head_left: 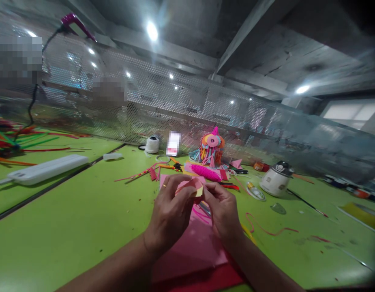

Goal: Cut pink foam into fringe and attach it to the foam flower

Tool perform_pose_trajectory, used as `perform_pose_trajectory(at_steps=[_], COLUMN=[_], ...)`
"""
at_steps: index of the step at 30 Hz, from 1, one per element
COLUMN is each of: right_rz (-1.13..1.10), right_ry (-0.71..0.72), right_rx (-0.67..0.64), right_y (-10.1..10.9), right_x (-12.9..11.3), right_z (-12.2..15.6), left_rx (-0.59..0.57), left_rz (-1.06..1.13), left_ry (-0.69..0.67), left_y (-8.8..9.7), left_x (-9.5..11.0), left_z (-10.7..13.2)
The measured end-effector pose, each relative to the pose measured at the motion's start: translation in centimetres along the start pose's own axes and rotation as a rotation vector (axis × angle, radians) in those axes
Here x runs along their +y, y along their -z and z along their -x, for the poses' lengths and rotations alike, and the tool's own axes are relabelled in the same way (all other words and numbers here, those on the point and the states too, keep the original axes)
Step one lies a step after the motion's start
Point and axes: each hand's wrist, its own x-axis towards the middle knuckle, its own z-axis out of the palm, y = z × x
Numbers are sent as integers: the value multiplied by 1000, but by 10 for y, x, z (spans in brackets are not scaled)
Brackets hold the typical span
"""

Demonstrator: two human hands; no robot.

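Note:
My left hand (172, 209) pinches a small folded piece of pink and yellow paper (199, 191) between thumb and fingers. At its right edge, the thumb and fingertips of my right hand (224, 206) are closed on the same piece. Both hands hover over a stack of pink sheets (190, 251), with a darker red sheet (205, 280) showing at the near edge. Just beyond my fingers lies a bundle of bright pink yarn (207, 172). Farther back stands a colourful paper decoration (212, 146) with hanging tassels.
A white power strip (50, 169) lies left on the green table (68, 239). Toward the back are a white thread spool (152, 145) and a propped, blurred phone-like screen (173, 144). A white pot with a dark lid (276, 180) and a yellow tape roll (362, 215) are right.

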Motion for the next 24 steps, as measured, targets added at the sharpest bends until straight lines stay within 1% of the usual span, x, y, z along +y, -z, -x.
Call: perform_pose_trajectory(at_steps=[3, 8, 14, 21, 24], right_rz=[5, 11, 62, 153, 211], right_ry=[-5, -15, -27, -1, 20], right_rx=[-4, -7, 7, -23, -21], right_y=[-1, -1, 2, 0, -2], right_x=[-2, -6, -4, -11, -14], right_z=[0, 0, -1, 1, 2], left_rx=[-31, -45, -135, -95, -95], left_rz=[56, 120, 199, 158, 142], left_ry=[28, 59, 97, 216, 202], left_y=[-2, -3, 0, 0, -1], left_x=[-3, -5, -2, -3, -5], left_z=[1, 2, 1, 2, 2])
